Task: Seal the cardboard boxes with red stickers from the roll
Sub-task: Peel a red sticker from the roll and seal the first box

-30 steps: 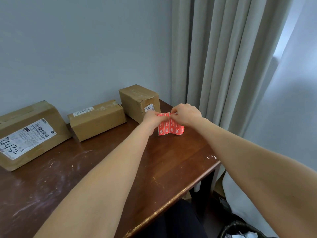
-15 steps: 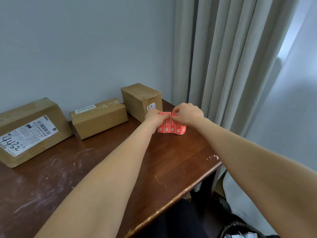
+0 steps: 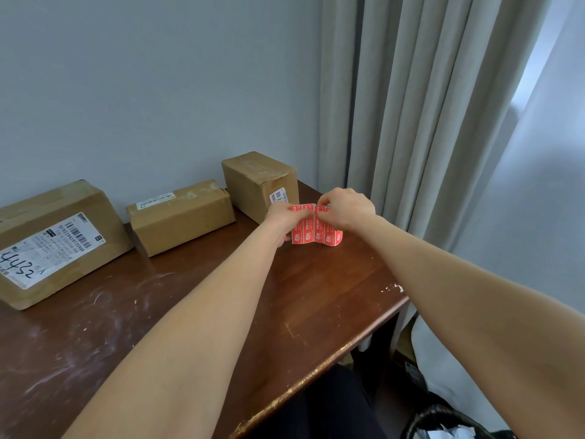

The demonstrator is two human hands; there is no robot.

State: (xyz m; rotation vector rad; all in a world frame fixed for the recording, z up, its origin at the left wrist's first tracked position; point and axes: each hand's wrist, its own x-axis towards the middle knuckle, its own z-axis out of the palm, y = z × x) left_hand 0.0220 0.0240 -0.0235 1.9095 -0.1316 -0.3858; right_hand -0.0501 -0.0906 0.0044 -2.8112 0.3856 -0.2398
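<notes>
Three cardboard boxes stand along the wall on a brown wooden table [image 3: 190, 312]: a large one [image 3: 57, 242] at the left with a shipping label, a long one [image 3: 182, 217] in the middle, and a small one [image 3: 258, 185] at the right. In front of the small box I hold a strip of red stickers [image 3: 316, 231] above the table. My left hand [image 3: 285, 218] pinches its left top edge. My right hand [image 3: 346, 209] pinches the top edge right beside it. The strip hangs down, its lower right end curled.
Grey curtains [image 3: 411, 122] hang at the right behind the table's corner. A dark bin [image 3: 443, 423] with white paper stands on the floor at the lower right. The table's front edge runs diagonally below my forearms.
Both hands stay on the sticker strip's top edge. A small gap has appeared in that edge between my fingers.
</notes>
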